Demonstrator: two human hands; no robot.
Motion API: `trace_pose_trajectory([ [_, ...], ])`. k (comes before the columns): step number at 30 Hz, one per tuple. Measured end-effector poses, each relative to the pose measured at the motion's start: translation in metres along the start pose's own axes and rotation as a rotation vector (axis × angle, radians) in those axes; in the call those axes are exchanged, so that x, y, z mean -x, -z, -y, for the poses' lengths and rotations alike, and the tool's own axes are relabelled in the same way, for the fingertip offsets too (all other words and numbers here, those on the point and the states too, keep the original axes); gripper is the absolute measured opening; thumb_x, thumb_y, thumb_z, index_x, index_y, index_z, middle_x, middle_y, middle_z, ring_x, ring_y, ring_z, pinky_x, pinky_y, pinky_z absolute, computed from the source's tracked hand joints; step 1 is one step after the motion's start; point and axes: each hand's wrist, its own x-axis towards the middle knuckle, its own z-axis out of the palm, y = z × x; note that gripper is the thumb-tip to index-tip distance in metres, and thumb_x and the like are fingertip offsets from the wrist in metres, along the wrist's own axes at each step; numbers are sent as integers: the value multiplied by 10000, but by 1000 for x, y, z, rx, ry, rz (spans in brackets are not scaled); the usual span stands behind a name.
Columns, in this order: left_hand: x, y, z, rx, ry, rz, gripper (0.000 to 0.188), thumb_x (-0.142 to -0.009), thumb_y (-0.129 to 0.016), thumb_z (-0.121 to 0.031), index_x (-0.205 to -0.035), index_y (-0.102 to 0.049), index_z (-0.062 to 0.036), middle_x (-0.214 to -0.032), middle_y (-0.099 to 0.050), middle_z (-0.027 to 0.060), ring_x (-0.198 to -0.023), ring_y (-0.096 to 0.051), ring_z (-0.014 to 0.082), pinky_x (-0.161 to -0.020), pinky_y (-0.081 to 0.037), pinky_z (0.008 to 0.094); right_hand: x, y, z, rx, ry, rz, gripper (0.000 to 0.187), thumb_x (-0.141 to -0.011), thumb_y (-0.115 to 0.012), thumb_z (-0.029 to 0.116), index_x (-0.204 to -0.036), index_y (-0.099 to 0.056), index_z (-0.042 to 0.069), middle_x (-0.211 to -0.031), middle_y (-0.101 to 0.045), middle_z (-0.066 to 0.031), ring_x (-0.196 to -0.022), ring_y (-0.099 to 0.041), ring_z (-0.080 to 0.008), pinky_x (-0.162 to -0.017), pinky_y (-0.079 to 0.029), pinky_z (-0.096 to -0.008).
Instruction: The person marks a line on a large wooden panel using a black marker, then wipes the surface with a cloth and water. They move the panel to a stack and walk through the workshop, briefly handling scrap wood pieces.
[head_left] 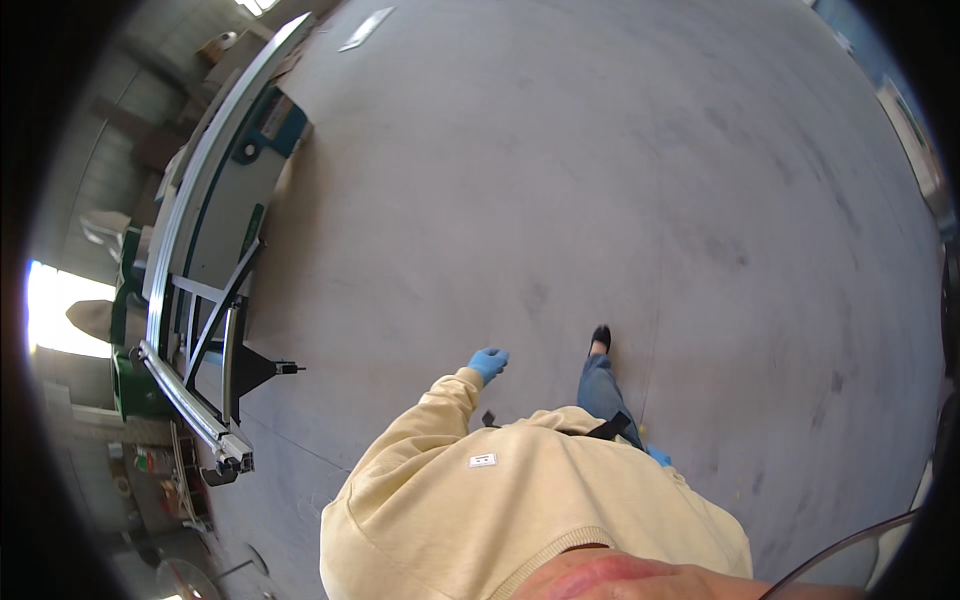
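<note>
Blue-gloved hands hang empty: left hand [488, 362] loosely open over grey concrete floor [620, 180], right hand [658, 456] mostly hidden, grip unclear

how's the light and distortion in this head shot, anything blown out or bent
Head view: a window patch at the left rim is blown out white; the long metal rail curves with the fisheye bend; the concrete floor is evenly lit with soft smudges; black corners ring the picture; the left hand in its blue glove looks sharp, the right hand is mostly hidden.

Left hand [488, 363] in a blue glove swings empty over bare concrete floor [600, 180]; right hand [658, 457], gloved too, barely peeks past the hip.
</note>
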Motion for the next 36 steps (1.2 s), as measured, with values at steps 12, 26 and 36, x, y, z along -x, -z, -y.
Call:
trace_pose_trajectory([
  [12, -150, 132, -174, 383, 396, -291, 288, -965, -585, -325, -943, -698, -62, -912, -741, 130, -748, -704, 270, -655, -555, 414, -268, 504, 467, -116, 6, -112, 544, -921, -618, 409, -1228, -693, -33, -1241, -697, -272, -1182, -669, -411, -991, -527, -490],
  [26, -491, 426, -536, 365, 165, -329, 310, -949, -580, -337, -852, -718, -77, -776, -712, 101, -655, -660, 241, -586, -510, 391, -522, 750, 957, -210, 328, 17, 311, -965, -590, 349, -965, -683, 52, -778, -713, -111, -619, -661, -231, -559, -511, -408],
  [36, -690, 643, -885, 554, -129, -367, 206, -967, -658, -311, -984, -705, -111, -902, -732, 37, -756, -681, 167, -674, -535, 324, -638, 842, 1139, 355, 244, 224, 447, -960, -561, 411, -1167, -682, 35, -1110, -693, -222, -1024, -663, -349, -878, -521, -476],
])
